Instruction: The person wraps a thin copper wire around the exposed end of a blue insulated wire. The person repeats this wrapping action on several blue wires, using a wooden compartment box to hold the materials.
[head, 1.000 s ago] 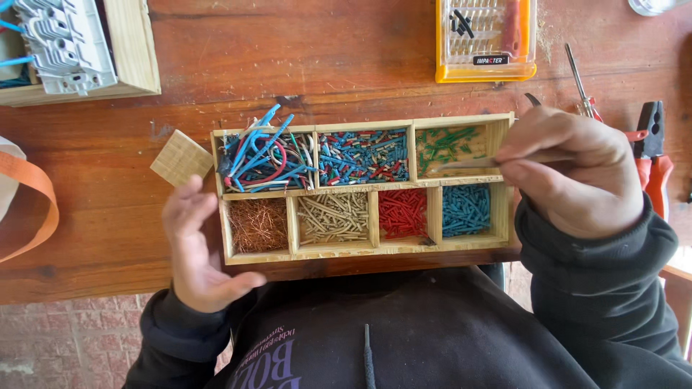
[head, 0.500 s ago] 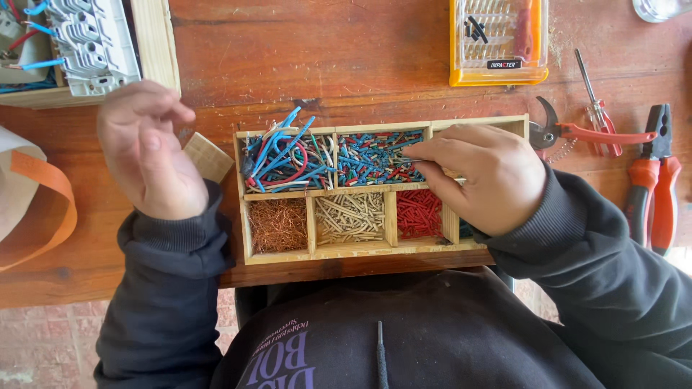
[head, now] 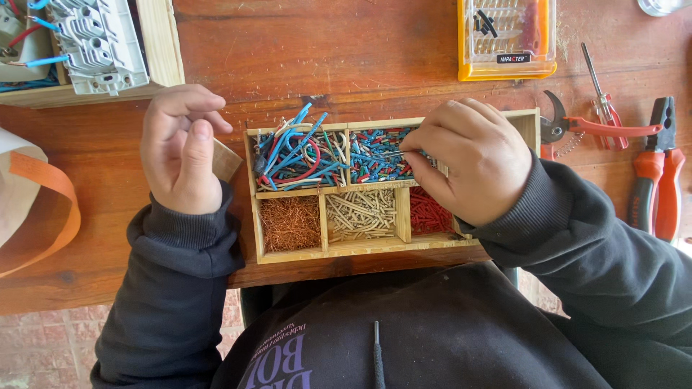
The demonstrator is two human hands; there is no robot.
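Reaching into the sorting box point(head: 288, 253), the right hand point(head: 472, 160) pinched at wire bits point(head: 375, 155); the left hand point(head: 180, 148) hovered loosely curled, empty; sorting looked unfinished.

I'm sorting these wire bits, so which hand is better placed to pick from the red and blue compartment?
Probably the right hand: its fingertips sit over the red and blue pieces. The left hand is beside the wooden tray, outside it.

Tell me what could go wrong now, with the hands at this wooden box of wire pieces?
The wooden tray sits at the table's front edge, so a push might tip it off. The right hand picks in the compartment of mixed red and blue bits; pieces could spill into neighbouring compartments. The long wires stick out over the rim and may snag.
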